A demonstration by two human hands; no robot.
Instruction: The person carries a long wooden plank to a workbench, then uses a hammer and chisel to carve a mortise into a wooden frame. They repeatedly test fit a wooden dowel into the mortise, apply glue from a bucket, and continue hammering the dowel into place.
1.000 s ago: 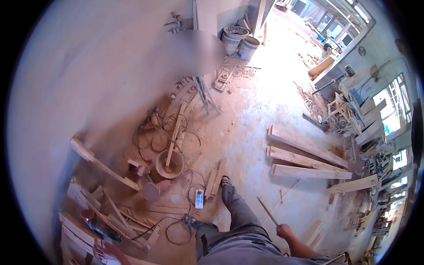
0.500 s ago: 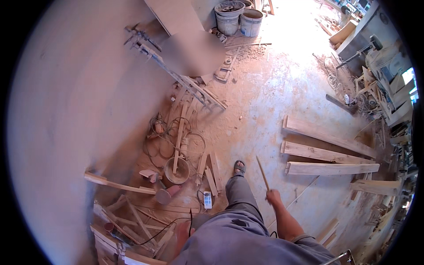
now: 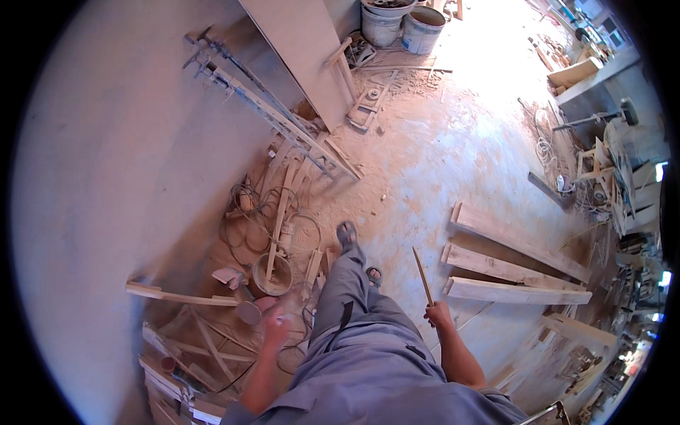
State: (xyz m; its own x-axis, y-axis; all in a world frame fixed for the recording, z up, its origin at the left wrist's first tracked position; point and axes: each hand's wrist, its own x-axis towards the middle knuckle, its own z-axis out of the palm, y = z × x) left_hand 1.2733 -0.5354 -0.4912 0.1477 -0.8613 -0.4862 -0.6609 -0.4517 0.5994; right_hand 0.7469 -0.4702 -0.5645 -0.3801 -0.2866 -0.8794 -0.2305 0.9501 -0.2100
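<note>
My right hand (image 3: 438,314) is closed round the lower end of a thin, pointed wooden stick (image 3: 423,275), which juts forward over the floor. My left hand (image 3: 275,329) hangs at my left side, blurred, so its fingers do not show clearly. In the view it overlaps the area by a reddish cylindrical thing (image 3: 249,312) with a round end. Just beyond stands a bucket (image 3: 272,275) with a wooden strip leaning in it. Whether the left hand holds or touches anything cannot be made out.
Three long planks (image 3: 517,291) lie on the right. Bar clamps (image 3: 258,106) and a board (image 3: 301,57) lean on the left wall. Tangled cables (image 3: 248,212) and wood scraps (image 3: 212,347) cover the left floor. Buckets (image 3: 423,30) stand far ahead; sawdust (image 3: 404,88) lies before them.
A foot has stepped forward and both feet now show. My left hand has swung forward from beside my body. My right hand still grips the stick, and the view has shifted.
</note>
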